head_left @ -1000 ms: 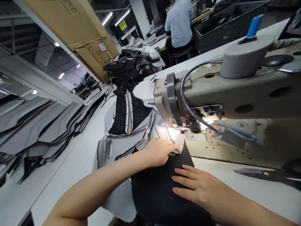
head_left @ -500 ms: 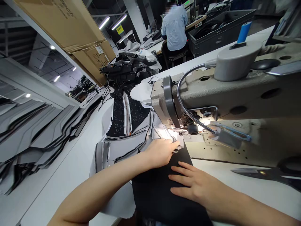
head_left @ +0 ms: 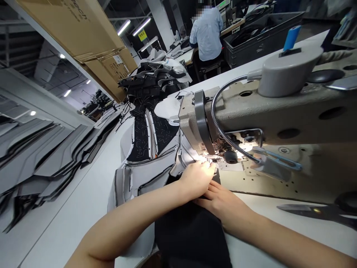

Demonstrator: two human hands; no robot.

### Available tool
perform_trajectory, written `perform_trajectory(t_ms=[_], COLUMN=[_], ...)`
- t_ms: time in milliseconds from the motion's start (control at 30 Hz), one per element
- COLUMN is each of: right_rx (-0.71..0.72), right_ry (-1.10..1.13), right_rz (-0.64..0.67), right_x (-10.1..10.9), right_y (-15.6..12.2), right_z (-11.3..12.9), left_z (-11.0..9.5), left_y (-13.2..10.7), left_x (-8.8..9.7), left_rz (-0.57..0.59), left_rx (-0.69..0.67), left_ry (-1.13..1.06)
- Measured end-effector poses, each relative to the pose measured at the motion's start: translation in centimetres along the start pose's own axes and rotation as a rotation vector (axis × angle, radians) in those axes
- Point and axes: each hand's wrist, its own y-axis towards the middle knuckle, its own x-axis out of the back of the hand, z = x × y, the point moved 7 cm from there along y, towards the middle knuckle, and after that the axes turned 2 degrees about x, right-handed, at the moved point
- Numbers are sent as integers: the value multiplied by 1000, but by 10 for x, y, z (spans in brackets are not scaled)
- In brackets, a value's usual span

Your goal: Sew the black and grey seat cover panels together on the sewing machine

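My left hand is closed on the edge of the light grey sewn cover, close to the needle area of the sewing machine. Its fingertips lie under the machine's lamp, and the pinched edge is mostly hidden. My right hand rests flat on a black fabric piece, its fingers stretched out and partly covered by my left hand. That black piece hangs down over the table's front edge. Beyond my left hand, the cover's black stitched panels lie spread on the table.
Scissors lie at the right on the white table. Stacked grey panels fill the left side. A fabric heap and a cardboard box stand behind. Farther back, a person sits near a dark crate.
My right hand has moved up and left, from spread on the black fabric to against my left hand. My left hand has shifted slightly toward the needle, and the black fabric has moved left.
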Motion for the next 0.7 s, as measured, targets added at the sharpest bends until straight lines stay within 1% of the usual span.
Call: perform_trajectory(t_ms=[33, 100, 167, 200, 233, 300, 333, 367, 400, 433, 533, 567, 633, 700], right_rx=[-13, -20, 25, 55, 81, 99, 93, 83, 78, 74, 69, 69, 69, 80], right_ry=[-10, -59, -105, -114, -109, -83, -69, -57, -47, -40, -34, -36, -44, -53], right_rz=[-3, 31, 116, 169, 221, 291, 304, 303, 299, 292, 277, 270, 247, 219], right_x=[1, 0, -5, -9, -12, -17, -19, -19, -19, -20, -19, -18, -14, -10], right_y=[0, -3, -10, -14, -17, -23, -24, -24, -24, -24, -22, -22, -21, -20], right_z=[0, 2, 10, 14, 17, 21, 21, 20, 19, 18, 17, 17, 18, 21], left_z=[1, 5, 11, 15, 16, 13, 9, 5, 3, 4, 9, 10, 8, 7], left_y=[-1, -7, -18, -25, -31, -41, -44, -45, -43, -40, -27, -23, -18, -16], left_x=[2, 4, 3, 3, 3, 5, 5, 4, 2, 0, -4, -4, -3, -3], left_rz=[-10, -21, -21, -39, -75, -190, -248, -282, -278, -242, -59, -15, 26, 30], left_rx=[-8, -5, 48, 83, 102, 88, 57, 24, 2, 4, 53, 67, 86, 117], left_ry=[-10, -47, -57, -18, 62, 287, 384, 443, 457, 432, 229, 152, 33, -23])
